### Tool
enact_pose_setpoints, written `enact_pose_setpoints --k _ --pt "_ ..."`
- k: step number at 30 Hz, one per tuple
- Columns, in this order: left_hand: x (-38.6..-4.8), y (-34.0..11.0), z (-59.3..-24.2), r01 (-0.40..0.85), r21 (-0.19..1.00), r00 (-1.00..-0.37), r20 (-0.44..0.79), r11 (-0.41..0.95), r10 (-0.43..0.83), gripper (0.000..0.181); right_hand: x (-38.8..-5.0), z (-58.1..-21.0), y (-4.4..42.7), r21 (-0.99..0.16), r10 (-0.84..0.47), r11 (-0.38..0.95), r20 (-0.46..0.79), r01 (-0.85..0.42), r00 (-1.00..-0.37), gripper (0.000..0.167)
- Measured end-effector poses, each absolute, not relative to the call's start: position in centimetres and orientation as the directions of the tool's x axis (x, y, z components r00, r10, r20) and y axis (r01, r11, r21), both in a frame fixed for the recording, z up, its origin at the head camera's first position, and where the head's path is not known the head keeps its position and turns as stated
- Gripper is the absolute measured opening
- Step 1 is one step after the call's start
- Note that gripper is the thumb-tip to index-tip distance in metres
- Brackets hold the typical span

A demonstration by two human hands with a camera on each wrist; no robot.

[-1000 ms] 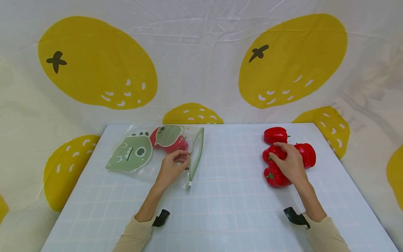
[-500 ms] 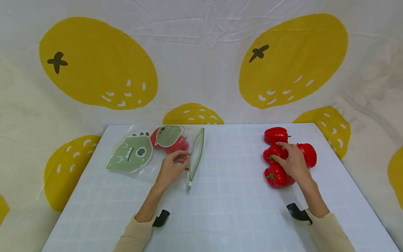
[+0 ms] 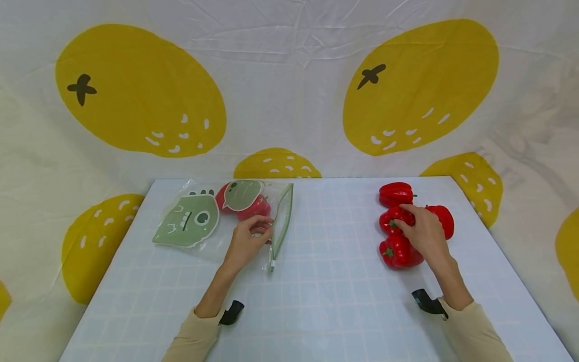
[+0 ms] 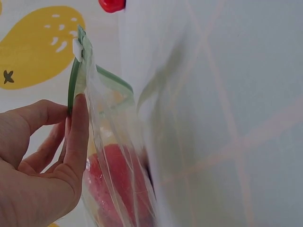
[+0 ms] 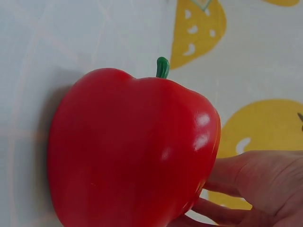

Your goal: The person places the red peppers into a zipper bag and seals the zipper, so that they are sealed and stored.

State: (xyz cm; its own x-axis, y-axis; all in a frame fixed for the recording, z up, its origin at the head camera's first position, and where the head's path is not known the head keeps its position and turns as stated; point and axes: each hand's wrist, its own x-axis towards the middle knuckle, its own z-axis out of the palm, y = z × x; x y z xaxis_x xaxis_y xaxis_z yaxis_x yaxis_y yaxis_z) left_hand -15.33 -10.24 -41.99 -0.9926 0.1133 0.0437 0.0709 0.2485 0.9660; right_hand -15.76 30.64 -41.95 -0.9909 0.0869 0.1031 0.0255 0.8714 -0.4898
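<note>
A clear zip bag with green monster prints (image 3: 187, 221) lies at the table's left, red peppers (image 3: 258, 207) inside. My left hand (image 3: 248, 240) pinches the bag's rim near its green zip; in the left wrist view the thumb and fingers (image 4: 78, 137) hold that edge upright, with the mouth parted. At the right, my right hand (image 3: 425, 232) grips the middle red pepper (image 3: 392, 221), thumb by its stem. Nearer the front lies another pepper (image 3: 400, 252), which fills much of the right wrist view (image 5: 128, 151) and partly hides the hand (image 5: 270, 184).
One red pepper (image 3: 395, 194) lies behind the gripped one, and another (image 3: 443, 221) sits to its right, partly behind my right hand. The white table (image 3: 325, 301) meets a hanging cloth (image 3: 289, 100) with yellow fruit prints at the back.
My right hand has shifted slightly right, and the middle pepper has moved a little the same way. The left hand and the bag stay in place.
</note>
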Motion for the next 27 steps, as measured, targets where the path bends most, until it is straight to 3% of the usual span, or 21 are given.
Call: enact_pose_setpoints --k 11,27 --pt "-15.2 -10.1 -41.6 0.070 0.963 -0.994 0.045 0.260 0.102 0.023 -16.2 -41.4 31.2 -0.410 0.008 0.912 0.018 0.000 -1.000 0.066" --pt "-14.8 -10.3 -41.1 0.078 0.961 -0.993 0.051 0.267 0.109 0.023 -16.5 -39.9 32.0 -0.419 0.004 0.906 -0.125 0.057 -0.992 0.068"
